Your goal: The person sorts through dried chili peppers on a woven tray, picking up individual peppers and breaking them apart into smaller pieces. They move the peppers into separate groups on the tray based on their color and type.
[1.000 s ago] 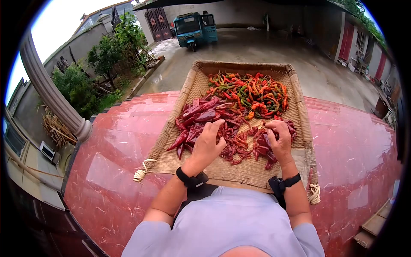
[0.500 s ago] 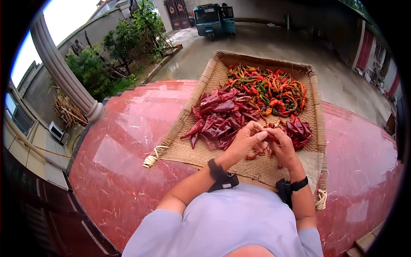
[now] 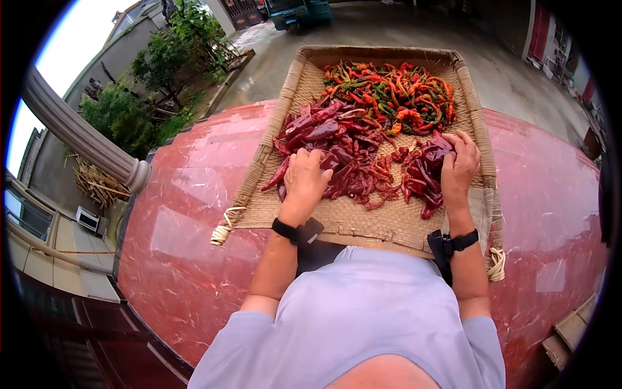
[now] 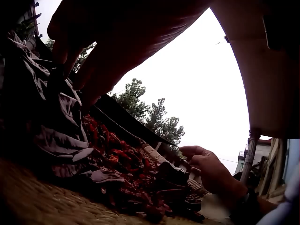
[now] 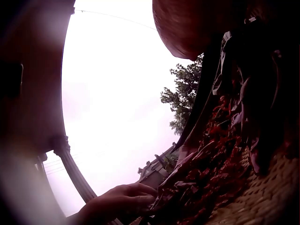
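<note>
A shallow woven basket tray holds the peppers. My left hand is over a large heap of dark red dried peppers on the tray's left side. Its fingers bend down onto them, with the thumb apart; I cannot tell whether they grip one. On the right, my right hand holds a shiny dark red pepper at a smaller heap. Shrivelled red peppers lie between the two heaps. In the left wrist view, the left fingers reach down among wrinkled peppers.
Thin red, orange and green chillies fill the tray's far end. The tray stands over a red polished stone floor. A stone column rises at left, and a blue three-wheeled vehicle is parked in the yard beyond.
Both hands first came together over the middle, close to a dark red pepper, then parted. The left hand went back to the left heap, the right hand to the right one. The view also shifted.
</note>
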Tool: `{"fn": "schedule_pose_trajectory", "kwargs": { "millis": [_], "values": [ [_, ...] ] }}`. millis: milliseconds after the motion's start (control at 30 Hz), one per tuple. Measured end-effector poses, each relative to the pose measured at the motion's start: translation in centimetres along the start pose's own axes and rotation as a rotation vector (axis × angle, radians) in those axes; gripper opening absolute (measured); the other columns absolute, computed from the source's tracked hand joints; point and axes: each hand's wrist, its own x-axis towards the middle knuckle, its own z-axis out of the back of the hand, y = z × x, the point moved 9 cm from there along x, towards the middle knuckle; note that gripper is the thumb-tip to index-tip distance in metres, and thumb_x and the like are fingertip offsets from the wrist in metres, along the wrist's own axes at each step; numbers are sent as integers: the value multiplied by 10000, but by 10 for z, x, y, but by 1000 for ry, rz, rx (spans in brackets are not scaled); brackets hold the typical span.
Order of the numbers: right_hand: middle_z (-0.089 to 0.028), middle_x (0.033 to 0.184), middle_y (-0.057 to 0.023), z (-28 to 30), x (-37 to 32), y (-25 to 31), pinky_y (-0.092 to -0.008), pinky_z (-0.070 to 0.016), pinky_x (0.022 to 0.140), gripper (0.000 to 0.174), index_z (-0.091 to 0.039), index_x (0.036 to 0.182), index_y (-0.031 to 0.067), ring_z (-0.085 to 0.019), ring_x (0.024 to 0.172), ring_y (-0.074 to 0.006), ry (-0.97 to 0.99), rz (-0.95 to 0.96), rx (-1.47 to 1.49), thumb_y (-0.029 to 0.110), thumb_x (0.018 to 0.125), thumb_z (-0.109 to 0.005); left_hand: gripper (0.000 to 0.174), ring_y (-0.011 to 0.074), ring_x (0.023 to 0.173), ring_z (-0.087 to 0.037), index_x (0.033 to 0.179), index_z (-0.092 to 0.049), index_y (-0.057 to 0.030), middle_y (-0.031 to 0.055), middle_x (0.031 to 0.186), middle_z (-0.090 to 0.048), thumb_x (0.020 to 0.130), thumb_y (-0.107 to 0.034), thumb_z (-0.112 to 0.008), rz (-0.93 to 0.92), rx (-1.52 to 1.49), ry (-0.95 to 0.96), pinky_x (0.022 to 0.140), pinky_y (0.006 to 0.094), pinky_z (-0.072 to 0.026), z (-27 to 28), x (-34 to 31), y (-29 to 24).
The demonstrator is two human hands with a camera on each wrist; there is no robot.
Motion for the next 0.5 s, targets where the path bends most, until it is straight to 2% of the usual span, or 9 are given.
{"fn": "schedule_pose_trajectory", "kwargs": {
  "millis": [67,200,367,500],
  "values": [
    [-599,1290,-83,-1,0,2,-443,-385,1073,285,-714,1105,120,-499,1240,-305,3,10,43,-10,886,-585,307,352,1065,-579,1048,-690,-80,135,1117,-605,782,-184,-804,24,46,44,895,464,-517,-8,-4,1],
    [-614,1261,-90,-8,-2,3,-420,-434,1029,249,-710,1086,113,-526,1198,-299,42,24,95,1,886,-614,273,351,1032,-588,995,-688,-63,137,1031,-637,791,-204,-804,-13,106,47,882,458,-515,-22,0,11],
    [-642,1207,-90,-2,-1,15,-425,-433,1029,226,-707,1072,99,-544,1176,-310,34,92,123,-2,890,-620,223,351,992,-598,937,-688,-56,142,929,-664,802,-205,-784,0,81,76,856,454,-513,-13,-2,4],
    [-657,1181,-78,-7,-2,18,-426,-438,1025,213,-707,1062,97,-545,1182,-312,63,120,136,0,891,-625,252,352,995,-596,957,-680,-50,152,979,-672,802,-222,-780,-50,159,141,843,463,-516,-28,-7,9]
  ]
}}
